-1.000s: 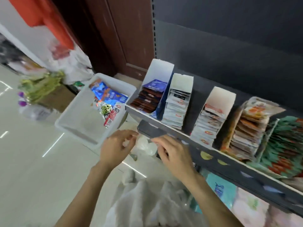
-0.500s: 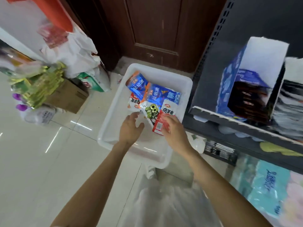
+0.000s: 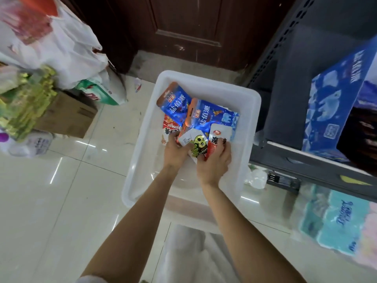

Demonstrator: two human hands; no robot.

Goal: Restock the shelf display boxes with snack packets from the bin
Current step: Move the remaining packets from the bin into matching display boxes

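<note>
A white plastic bin stands on the floor beside the dark shelf. Two blue snack packets lie at its far end, with a red-and-white packet half under them. My left hand pinches the left edge of a white packet with a green-and-black print. My right hand is closed around a red-and-white packet right beside it. A blue display box with dark packets inside sits on the shelf at the right.
A cardboard box, white plastic bags and green-gold packets crowd the left. A brown door is behind the bin. Tissue packs fill the lower shelf. A white bag lies below my arms.
My view swung from the shelf boxes down to the bin. Both hands went from the shelf edge into the bin and closed on packets there.
</note>
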